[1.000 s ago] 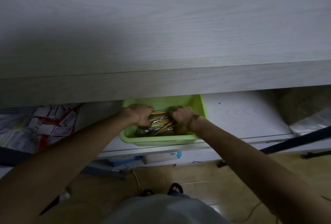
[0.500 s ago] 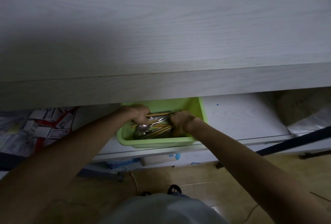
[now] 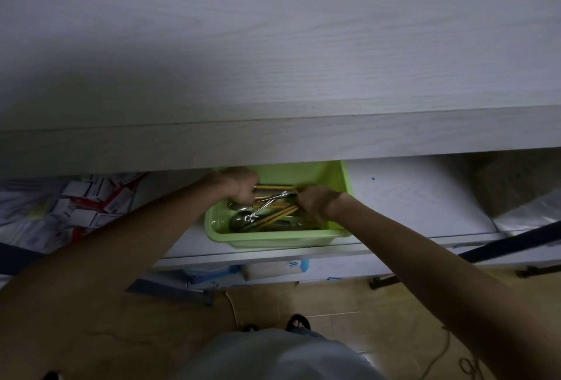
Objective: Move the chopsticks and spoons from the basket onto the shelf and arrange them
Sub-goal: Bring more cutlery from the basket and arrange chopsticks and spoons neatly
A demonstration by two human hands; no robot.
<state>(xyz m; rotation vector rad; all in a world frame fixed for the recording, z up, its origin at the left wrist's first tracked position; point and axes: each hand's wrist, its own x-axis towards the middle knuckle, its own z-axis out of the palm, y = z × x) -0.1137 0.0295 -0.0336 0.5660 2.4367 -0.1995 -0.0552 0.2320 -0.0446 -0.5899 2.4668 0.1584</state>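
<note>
Chopsticks point(image 3: 274, 215) and spoons point(image 3: 239, 222) overlap in the basket point(image 3: 273, 238); exact counts unreadable. Left hand point(image 3: 239, 185) and right hand point(image 3: 315, 202), fingers curled, each grip the bundle.

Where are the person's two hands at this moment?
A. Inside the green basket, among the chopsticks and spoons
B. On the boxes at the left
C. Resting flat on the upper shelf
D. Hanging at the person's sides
A: the left hand and right hand both reach into the green basket, gripping the chopsticks lying with the spoons.

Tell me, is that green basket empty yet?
Not empty. The green basket holds wooden chopsticks and metal spoons in a heap, and the left hand and right hand grip them inside it.
</note>
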